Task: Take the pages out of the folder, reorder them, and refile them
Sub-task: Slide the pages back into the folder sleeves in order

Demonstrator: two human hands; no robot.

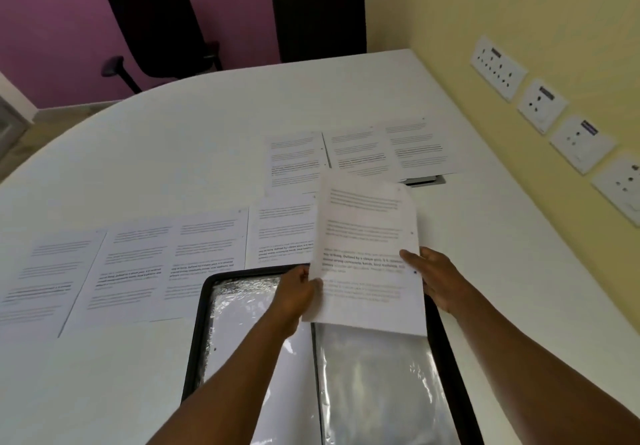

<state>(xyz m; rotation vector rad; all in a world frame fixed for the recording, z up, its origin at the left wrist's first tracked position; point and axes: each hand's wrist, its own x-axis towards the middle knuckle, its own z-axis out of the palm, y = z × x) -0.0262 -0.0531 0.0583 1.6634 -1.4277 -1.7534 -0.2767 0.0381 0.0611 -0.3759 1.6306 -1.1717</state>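
- Both hands are on a printed white sheet of paper [367, 254], held up over the far end of the open black-edged folder with shiny clear plastic sleeves [377, 385].
- The left hand [298, 292] pinches the sheet's lower left edge, thumb on top and fingers curled behind it; the right hand [436, 278] grips the right edge, thumb over the front beside the punched holes.
- The sheet looks a little blurred, and whether it is one page or a few together, I cannot tell.
- My read: this page is either coming out of a sleeve or heading to the spread on the table, so the sorting stage is well under way.
- To do this well, keep both edges supported so the paper stays flat, carry it level, and lay it down without nudging its neighbours.
- Printed white pages already lie out: a near row [138, 264] touching side by side to the left of the folder, and a far row [360, 150] behind the held sheet, some overlapping.
- Room to move: the white curved table [173, 133] has bare surface to the right of the folder and across the far left.
- Edges to mind: the yellow wall with white socket plates [540, 105] runs close along the table's right side, and a dark cable slot [424, 180] sits just beyond the sheet's top corner.
- Two black office chairs [318, 15] stand well apart at the far rim.
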